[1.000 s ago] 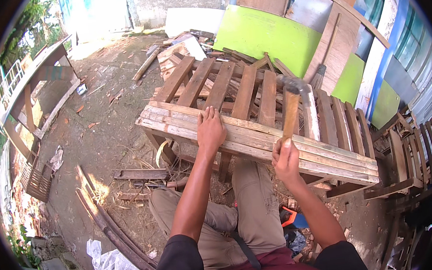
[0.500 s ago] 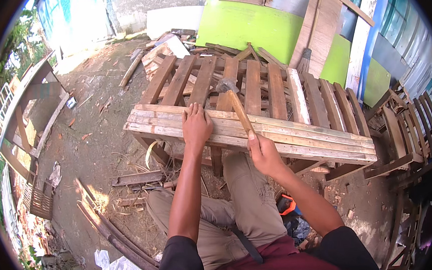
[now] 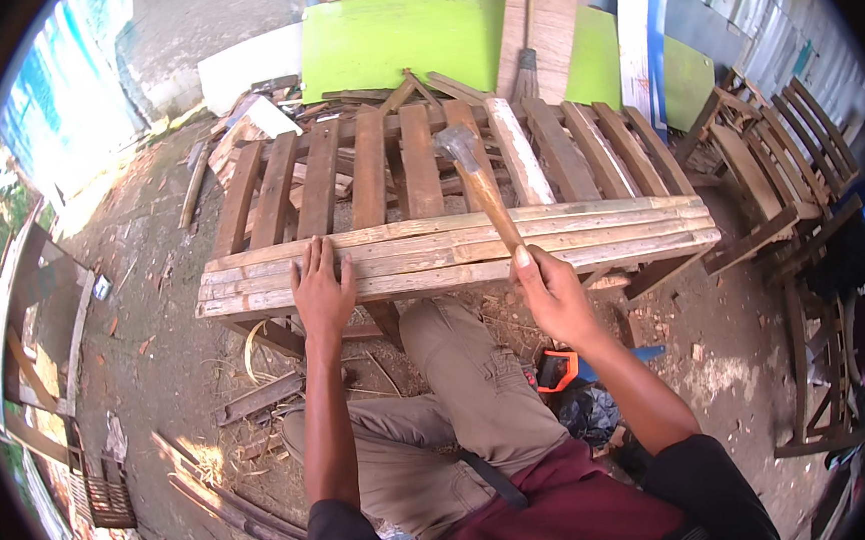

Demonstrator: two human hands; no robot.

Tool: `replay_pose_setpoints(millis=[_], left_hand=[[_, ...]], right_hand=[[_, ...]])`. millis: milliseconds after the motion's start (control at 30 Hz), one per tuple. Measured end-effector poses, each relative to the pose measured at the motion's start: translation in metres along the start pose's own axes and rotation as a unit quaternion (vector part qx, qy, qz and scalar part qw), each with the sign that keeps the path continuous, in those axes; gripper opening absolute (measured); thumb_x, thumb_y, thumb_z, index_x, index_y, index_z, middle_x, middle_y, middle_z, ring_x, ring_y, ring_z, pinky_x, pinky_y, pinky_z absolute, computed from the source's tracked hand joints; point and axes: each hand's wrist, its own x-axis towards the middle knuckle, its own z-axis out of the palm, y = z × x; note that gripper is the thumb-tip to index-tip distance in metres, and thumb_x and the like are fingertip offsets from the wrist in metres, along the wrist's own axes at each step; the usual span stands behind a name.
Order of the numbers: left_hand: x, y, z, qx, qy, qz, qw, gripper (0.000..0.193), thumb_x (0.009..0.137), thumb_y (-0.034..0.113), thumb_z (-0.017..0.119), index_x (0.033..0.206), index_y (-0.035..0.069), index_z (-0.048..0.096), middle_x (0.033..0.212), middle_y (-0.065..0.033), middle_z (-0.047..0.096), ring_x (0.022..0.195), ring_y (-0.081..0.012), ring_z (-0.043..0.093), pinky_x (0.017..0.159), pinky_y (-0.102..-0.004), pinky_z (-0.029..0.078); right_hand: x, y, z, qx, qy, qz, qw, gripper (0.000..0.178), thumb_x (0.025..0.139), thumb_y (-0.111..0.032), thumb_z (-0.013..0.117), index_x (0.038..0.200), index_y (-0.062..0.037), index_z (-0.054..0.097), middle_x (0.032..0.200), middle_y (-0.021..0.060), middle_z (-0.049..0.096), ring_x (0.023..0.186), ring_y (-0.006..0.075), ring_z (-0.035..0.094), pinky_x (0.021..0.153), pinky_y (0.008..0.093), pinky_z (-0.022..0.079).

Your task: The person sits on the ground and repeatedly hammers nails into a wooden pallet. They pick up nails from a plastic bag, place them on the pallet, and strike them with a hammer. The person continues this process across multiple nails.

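My left hand rests flat, fingers stretched out, on several pale split-bamboo strips. The strips lie side by side along the near edge of a slatted wooden bench. Wrapped around the lower end of a wooden handle, my right hand holds a hammer. Its grey metal head is raised and points away from me, over the brown slats. Whether the head touches a slat, I cannot tell. One slat right of the hammer is whitish.
An orange-handled saw with a blue blade lies on the ground near my knee. Scrap wood and long strips lie at the left. Wooden chairs stand right. Behind the bench, a green board leans on the wall beside a broom.
My view has turned, so the bench sits lower left and more level. My left hand stays on the strips. The hammer remains in my right hand, which now appears slightly right of before.
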Motion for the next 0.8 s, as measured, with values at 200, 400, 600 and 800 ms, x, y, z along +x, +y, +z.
replay_pose_setpoints(millis=[200,400,600,800], left_hand=[[-0.104,0.141,-0.002,-0.342,-0.066,0.077,0.934,0.048,0.100,0.017,0.057,0.144,-0.003,0.053,0.145,-0.0266,0.055,0.139,-0.0394,0.050,0.118,-0.0518,0.033],[-0.193,0.265,0.041,-0.351,-0.372,0.250,0.822,0.029,0.096,0.021,0.067,0.117,0.001,0.071,0.115,-0.0187,0.072,0.107,-0.0369,0.068,0.097,-0.0442,0.052],[-0.209,0.326,0.065,-0.298,-0.467,0.425,0.716,0.036,0.099,0.030,0.065,0.121,0.002,0.070,0.116,-0.0212,0.072,0.108,-0.0387,0.068,0.095,-0.0462,0.052],[-0.231,0.392,0.107,-0.251,-0.502,0.463,0.686,0.038,0.100,0.031,0.063,0.121,0.000,0.069,0.115,-0.0210,0.072,0.106,-0.0393,0.068,0.092,-0.0456,0.054]], right_hand=[[-0.181,0.148,-0.030,-0.112,0.284,0.084,0.948,0.026,0.100,-0.024,0.062,0.094,0.0014,0.059,0.066,0.0145,0.056,0.058,0.0209,0.057,0.056,0.0369,0.044],[-0.341,0.253,-0.011,-0.151,0.370,0.374,0.837,0.042,0.100,-0.036,0.066,0.093,0.0048,0.060,0.072,0.0204,0.061,0.065,0.0298,0.061,0.064,0.0426,0.047],[-0.458,0.315,-0.005,-0.224,0.373,0.540,0.721,0.050,0.101,-0.046,0.058,0.110,0.0022,0.059,0.089,0.0284,0.069,0.090,0.0497,0.067,0.075,0.0564,0.051],[-0.498,0.364,0.018,-0.152,0.385,0.602,0.683,0.048,0.100,-0.044,0.060,0.112,0.0021,0.056,0.095,0.0294,0.070,0.095,0.0507,0.067,0.080,0.0584,0.051]])
